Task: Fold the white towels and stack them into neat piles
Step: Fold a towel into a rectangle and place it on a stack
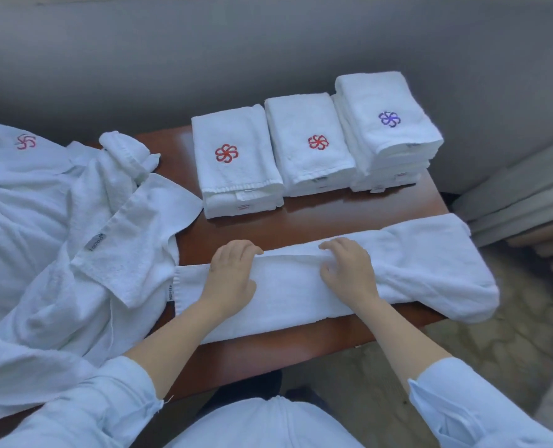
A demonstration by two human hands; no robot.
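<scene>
Both left hand and right hand on towel; edge tag illegible.

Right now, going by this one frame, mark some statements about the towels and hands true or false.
1. Three piles of folded towels stand along the far side of the table. True: left pile, middle pile, right pile.
2. The right pile's emblem is red. False: it is purple; the other two are red.
3. Both hands are on the long towel. True: the left hand and right hand have fingers curled on its far fold.
4. The long towel lies wholly on the table. False: its right end hangs past the table's edge.
5. The unfolded heap lies on the person's right. False: it is on the left.
</scene>
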